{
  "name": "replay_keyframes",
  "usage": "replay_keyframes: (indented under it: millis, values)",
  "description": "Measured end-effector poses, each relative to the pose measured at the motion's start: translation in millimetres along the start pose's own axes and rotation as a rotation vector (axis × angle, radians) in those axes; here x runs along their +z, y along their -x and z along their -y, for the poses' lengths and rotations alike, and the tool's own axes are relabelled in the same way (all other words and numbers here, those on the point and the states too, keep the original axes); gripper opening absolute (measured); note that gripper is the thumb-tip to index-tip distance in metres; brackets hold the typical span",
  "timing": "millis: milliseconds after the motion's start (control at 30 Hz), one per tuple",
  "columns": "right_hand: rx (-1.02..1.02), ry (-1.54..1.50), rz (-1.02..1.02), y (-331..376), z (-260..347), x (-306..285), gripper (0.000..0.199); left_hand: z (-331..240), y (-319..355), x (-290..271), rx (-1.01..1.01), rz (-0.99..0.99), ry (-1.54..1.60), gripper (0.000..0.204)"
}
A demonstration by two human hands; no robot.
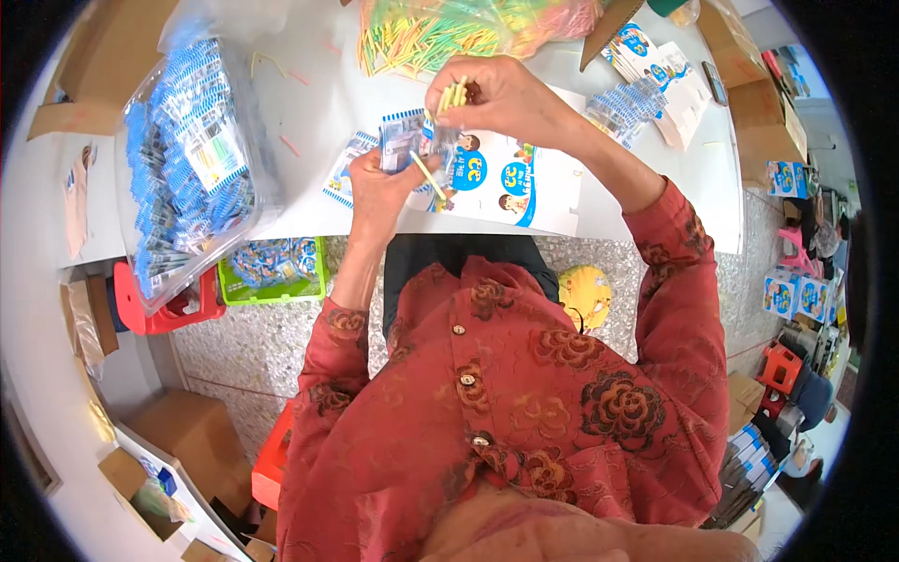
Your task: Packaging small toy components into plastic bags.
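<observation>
My left hand [379,195] is closed on a small blue-and-white striped packet [401,140] held upright above the table. A single pale yellow stick [426,170] slants out by its fingers. Close beside it, my right hand [515,98] pinches a small bundle of yellow-green sticks [453,96] over the packet's upper side. Whether the bundle touches the packet I cannot tell. Under the hands lie more striped packets [348,170] and a flat printed carton sheet [557,192] in white and blue.
A clear bin [262,211] of blue packets stands at the left. Coloured sticks [421,42] are heaped in a plastic bag at the far side. More packets [626,110] and folded cartons [688,94] lie at the right. A green basket [323,272] sits below the table's edge.
</observation>
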State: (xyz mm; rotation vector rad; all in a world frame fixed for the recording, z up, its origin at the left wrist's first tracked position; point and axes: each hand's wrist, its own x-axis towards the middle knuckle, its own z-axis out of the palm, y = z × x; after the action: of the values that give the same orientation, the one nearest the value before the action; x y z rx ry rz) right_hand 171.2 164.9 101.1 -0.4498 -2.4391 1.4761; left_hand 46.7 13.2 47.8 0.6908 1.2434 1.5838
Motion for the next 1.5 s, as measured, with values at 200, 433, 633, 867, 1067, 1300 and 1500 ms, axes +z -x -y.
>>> replay_keyframes:
  millis: [200,433,633,867,1067,1300,1500]
  values:
    - [0.033,0.048,-0.169,-29.5,-17.5,-15.8,0.022,15.1,-53.2,-6.8,0.087,-0.029,-0.098,0.021]
    - [0.025,-0.164,-0.288,-43.2,-49.0,-16.3,0.034,19.3,-83.3,0.9,0.12,-0.01,-0.104,0.021]
    - [0.03,-0.292,-0.21,-36.8,-45.3,-9.6,0.036,17.9,-84.4,4.4,0.138,-0.017,-0.08,0.022]
    - [0.034,-0.23,-0.154,-27.2,-33.0,-12.5,0.04,18.6,-78.9,2.3,0.153,-0.007,-0.038,0.024]
    - [0.014,-0.251,-0.261,-17.3,-54.3,-29.9,0.037,19.4,-72.4,-9.2,0.166,-0.014,0.023,0.024]
    - [-0.198,0.998,-0.076,-12.3,-104.4,-6.9,0.029,22.4,-62.1,-25.6,0.186,-0.11,0.025,0.025]
    - [-0.119,1.166,0.03,-32.8,-118.8,6.1,0.017,22.6,-56.5,-25.9,0.168,-0.097,0.029,0.025]
